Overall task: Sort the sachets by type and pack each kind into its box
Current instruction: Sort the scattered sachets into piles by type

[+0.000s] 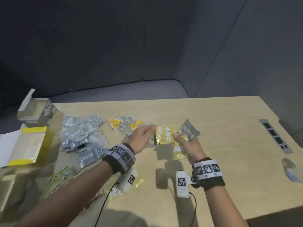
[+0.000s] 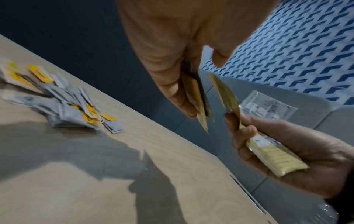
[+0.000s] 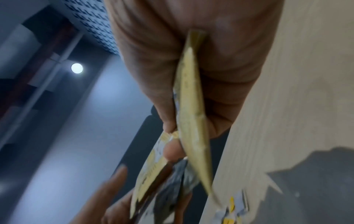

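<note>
Over the middle of the table my left hand (image 1: pixel 146 134) pinches the left edge of a yellow-green sachet (image 1: pixel 165 135). My right hand (image 1: pixel 183 141) touches its right edge with the thumb, and grips another yellow-green sachet (image 1: pixel 179 150) plus a grey sachet (image 1: pixel 190 130). In the left wrist view the left fingers (image 2: pixel 178 97) clamp thin yellow sachets (image 2: pixel 199 103), while the right hand (image 2: pixel 287 151) holds its sachet (image 2: pixel 275 156). The right wrist view shows a yellow sachet (image 3: pixel 191 106) edge-on in my right hand. An open yellow box (image 1: pixel 27 145) and an open grey box (image 1: pixel 37 112) stand far left.
A heap of grey sachets (image 1: pixel 82 136) lies left of centre, and small yellow-tagged bags (image 1: pixel 126 125) lie behind my left hand. More yellow-green sachets (image 1: pixel 62 177) lie under my left forearm. A grey slotted strip (image 1: pixel 275 136) is set into the table at right.
</note>
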Demonstrator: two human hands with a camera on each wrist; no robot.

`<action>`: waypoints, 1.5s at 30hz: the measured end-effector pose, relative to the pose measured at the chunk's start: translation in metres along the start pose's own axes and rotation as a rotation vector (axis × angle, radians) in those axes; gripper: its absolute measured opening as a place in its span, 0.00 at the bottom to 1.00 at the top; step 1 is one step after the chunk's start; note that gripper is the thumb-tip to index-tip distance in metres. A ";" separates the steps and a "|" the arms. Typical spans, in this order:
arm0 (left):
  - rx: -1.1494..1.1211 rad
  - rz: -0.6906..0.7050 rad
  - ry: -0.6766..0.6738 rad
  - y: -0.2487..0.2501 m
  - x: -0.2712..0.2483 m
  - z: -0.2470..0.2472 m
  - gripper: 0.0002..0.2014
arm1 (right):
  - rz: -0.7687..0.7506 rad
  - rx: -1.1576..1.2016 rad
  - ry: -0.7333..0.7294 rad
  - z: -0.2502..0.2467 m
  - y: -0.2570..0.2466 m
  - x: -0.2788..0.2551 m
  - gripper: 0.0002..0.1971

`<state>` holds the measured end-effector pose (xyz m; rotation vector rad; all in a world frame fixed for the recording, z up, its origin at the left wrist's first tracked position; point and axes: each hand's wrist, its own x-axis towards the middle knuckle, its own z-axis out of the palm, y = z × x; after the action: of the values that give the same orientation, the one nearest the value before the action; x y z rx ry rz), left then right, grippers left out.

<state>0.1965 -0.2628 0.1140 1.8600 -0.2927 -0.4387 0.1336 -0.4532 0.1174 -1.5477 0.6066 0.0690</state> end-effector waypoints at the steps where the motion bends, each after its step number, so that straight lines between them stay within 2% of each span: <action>1: -0.008 0.005 -0.013 0.002 -0.014 -0.003 0.17 | -0.023 0.006 -0.031 0.010 -0.001 -0.012 0.23; 3: 0.035 0.038 0.009 -0.002 -0.036 -0.008 0.23 | -0.089 -0.002 -0.074 0.027 0.002 -0.031 0.25; 6: 0.126 0.031 0.109 -0.020 -0.059 -0.017 0.18 | -0.092 -0.033 -0.113 0.048 0.014 -0.048 0.25; 8: 0.198 -0.028 0.136 -0.031 -0.070 -0.024 0.28 | -0.032 -0.031 -0.090 0.053 0.024 -0.050 0.24; 9: 0.247 -0.068 0.126 -0.038 -0.076 -0.029 0.30 | 0.008 -0.027 -0.072 0.056 0.029 -0.052 0.21; 12: 0.353 -0.197 0.111 -0.054 -0.097 -0.042 0.24 | 0.066 -0.109 -0.008 0.059 0.046 -0.056 0.15; 14: 0.366 -0.249 0.100 -0.060 -0.108 -0.047 0.24 | 0.106 -0.164 0.002 0.060 0.059 -0.056 0.14; 17: 0.424 -0.305 0.038 -0.068 -0.116 -0.048 0.24 | 0.177 -0.194 0.008 0.065 0.080 -0.053 0.12; 21: 0.526 -0.338 -0.066 -0.071 -0.117 -0.043 0.28 | 0.148 -0.287 0.043 0.074 0.094 -0.045 0.09; 22: 0.541 -0.339 -0.069 -0.072 -0.116 -0.044 0.26 | 0.150 -0.322 0.023 0.076 0.094 -0.043 0.11; 25: 0.561 -0.318 -0.050 -0.071 -0.115 -0.061 0.11 | 0.173 -0.460 -0.076 0.077 0.096 -0.036 0.18; 27: 0.539 -0.294 -0.024 -0.072 -0.117 -0.075 0.17 | 0.133 -0.544 -0.108 0.073 0.092 -0.033 0.17; 29: 0.461 -0.243 0.002 -0.068 -0.121 -0.088 0.24 | 0.052 -0.548 -0.091 0.068 0.085 -0.034 0.13; 31: 0.360 -0.197 0.075 -0.062 -0.124 -0.093 0.32 | -0.033 -0.411 -0.128 0.070 0.071 -0.042 0.05; 32: 0.303 -0.178 0.122 -0.058 -0.124 -0.094 0.35 | -0.055 -0.292 -0.185 0.073 0.061 -0.050 0.04; 34: 0.182 -0.183 0.210 -0.054 -0.123 -0.091 0.42 | -0.066 -0.071 -0.294 0.082 0.050 -0.058 0.14; 37: 0.043 -0.253 0.259 -0.056 -0.119 -0.084 0.47 | -0.038 0.036 -0.376 0.096 0.043 -0.062 0.21; 38: -0.011 -0.251 0.247 -0.058 -0.118 -0.081 0.45 | -0.035 0.021 -0.392 0.100 0.044 -0.062 0.20; 41: -0.166 -0.203 0.178 -0.055 -0.117 -0.071 0.29 | -0.013 -0.057 -0.434 0.108 0.051 -0.057 0.14; 45: -0.102 -0.169 0.105 -0.058 -0.114 -0.069 0.10 | 0.090 -0.008 -0.481 0.102 0.057 -0.051 0.13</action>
<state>0.1232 -0.1385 0.0962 1.8077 -0.0413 -0.4601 0.0987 -0.3372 0.0767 -1.4412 0.2916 0.4969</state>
